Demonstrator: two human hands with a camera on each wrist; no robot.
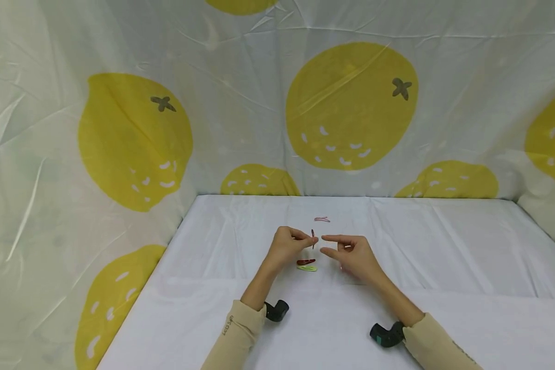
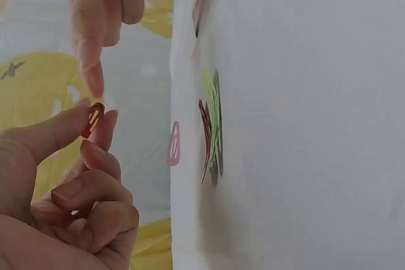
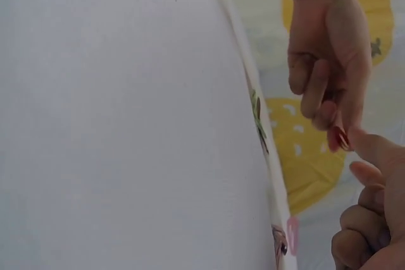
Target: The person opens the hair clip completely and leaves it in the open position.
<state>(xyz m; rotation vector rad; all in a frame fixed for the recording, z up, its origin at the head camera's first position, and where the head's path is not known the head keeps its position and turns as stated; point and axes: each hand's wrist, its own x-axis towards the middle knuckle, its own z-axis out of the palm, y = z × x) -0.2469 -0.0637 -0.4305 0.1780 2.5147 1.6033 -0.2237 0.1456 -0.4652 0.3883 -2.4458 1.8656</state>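
Observation:
My left hand [image 1: 284,247] pinches a small red snap hair clip [image 2: 93,120] between thumb and fingertips, holding it upright above the table. Facing it from the right is my right hand [image 1: 356,257], its index finger and thumb stretched out and apart, with nothing visible between them. The right index fingertip [image 3: 359,138] is close to the clip; whether it touches cannot be told. Below the hands, a dark red hair clip [image 1: 306,262] lies beside a light green hair clip [image 1: 307,268]. A pink hair clip [image 1: 322,219] lies farther back.
A white cloth covers the table [image 1: 444,246]. Behind it hangs a pale curtain [image 1: 240,113] with yellow lemon prints. A small brownish item [image 3: 280,241] appears near the pink clip in the right wrist view, its kind unclear. Black wrist cameras [image 1: 277,311] sit at both cuffs.

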